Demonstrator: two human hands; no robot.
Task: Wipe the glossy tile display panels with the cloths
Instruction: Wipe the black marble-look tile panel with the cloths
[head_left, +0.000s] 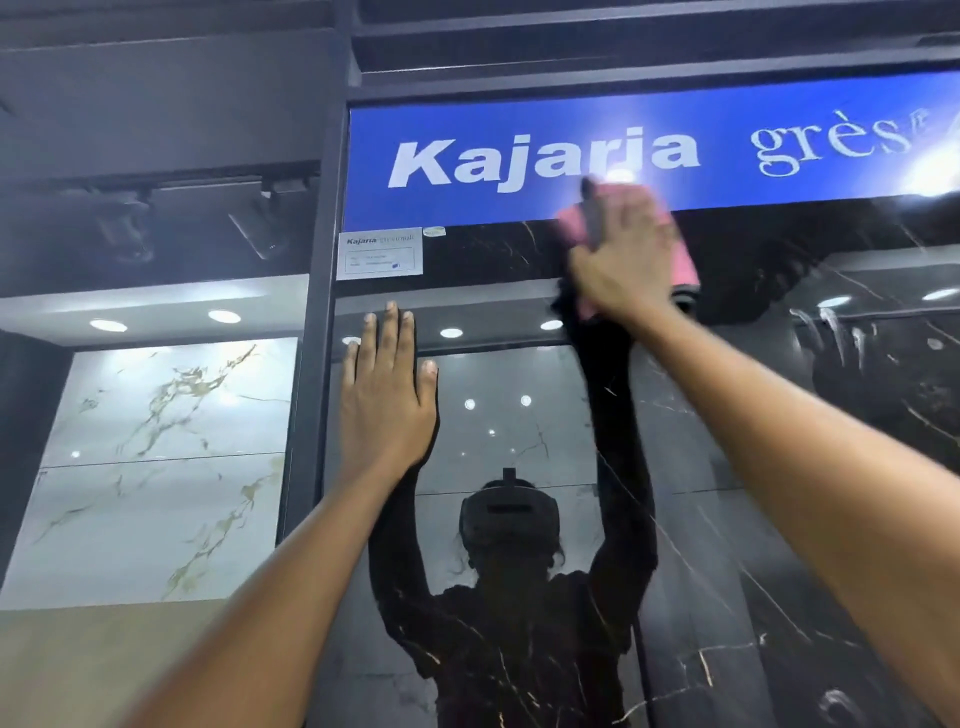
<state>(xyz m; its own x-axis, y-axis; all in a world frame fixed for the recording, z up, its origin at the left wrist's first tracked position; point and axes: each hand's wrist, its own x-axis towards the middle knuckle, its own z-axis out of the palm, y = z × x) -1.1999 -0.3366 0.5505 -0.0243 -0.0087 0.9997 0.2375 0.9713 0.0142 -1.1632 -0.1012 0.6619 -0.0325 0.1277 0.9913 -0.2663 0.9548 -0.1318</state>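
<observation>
- The scene is rather dim; most light shows as round ceiling-lamp reflections on the glossy black panel (519, 415).
- Strong white glare burns the blue sign (519, 150) at its right end.
- The right hand (623, 249) and pink cloth (685, 260) are blurred, probably by motion.
- Straight lines bend near the edges.

A glossy black marble panel (519, 249) bears a white label (379, 255) at its upper left corner.
</observation>
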